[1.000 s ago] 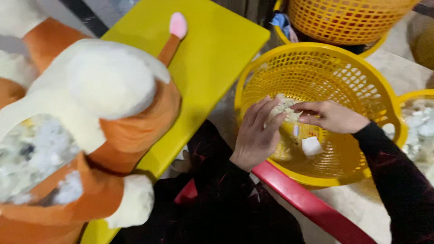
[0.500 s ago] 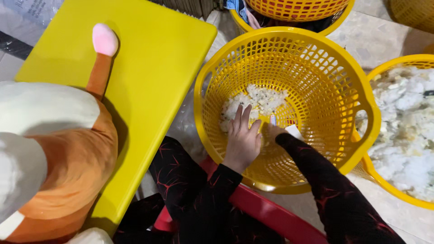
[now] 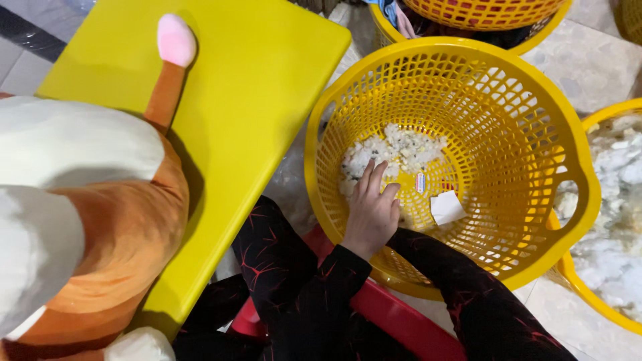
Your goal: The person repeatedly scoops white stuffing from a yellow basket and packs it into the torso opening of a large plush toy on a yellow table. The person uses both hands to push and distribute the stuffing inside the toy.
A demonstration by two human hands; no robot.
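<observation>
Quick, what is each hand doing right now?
Left hand: open, fingers resting on the white stuffing in the yellow basket.
Right hand: hidden behind the left; cannot be told.

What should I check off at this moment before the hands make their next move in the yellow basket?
1. Left hand inside the yellow basket, reaching the white stuffing: ok.
2. Right hand visible: not ok, hidden behind the left hand; only the sleeve shows.
3. Stuffing gripped: cannot tell.
4. Stuffing remaining in the basket: ok, a small pile on the bottom.
5. Plush toy resting on the yellow table: ok.
</observation>
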